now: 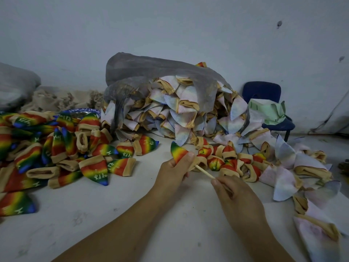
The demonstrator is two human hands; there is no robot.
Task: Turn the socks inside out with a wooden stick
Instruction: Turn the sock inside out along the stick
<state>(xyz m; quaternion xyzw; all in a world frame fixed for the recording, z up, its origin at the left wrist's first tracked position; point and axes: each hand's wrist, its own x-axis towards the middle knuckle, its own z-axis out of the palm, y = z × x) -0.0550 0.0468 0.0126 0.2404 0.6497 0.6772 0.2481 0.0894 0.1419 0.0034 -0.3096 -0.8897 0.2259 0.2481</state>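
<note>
While our left hand (173, 171) grips a rainbow sock (178, 151), our right hand (234, 193) pinches the wooden stick (204, 172).
Sock at centre frame, and the stick reaches its cuff from 4 o'clock. Rainbow pile (56, 148) at 9 o'clock. Pale socks (179, 114) spill from the bag (151, 69) at 12.

A plain sock-finishing workroom: a big clear plastic sack (151, 72) spills pale inside-out socks (179, 114), with heaps of rainbow socks (56, 148) to its left, a scuffed white wall (170, 25) behind it and a blue chair (261, 91) to its right.
</note>
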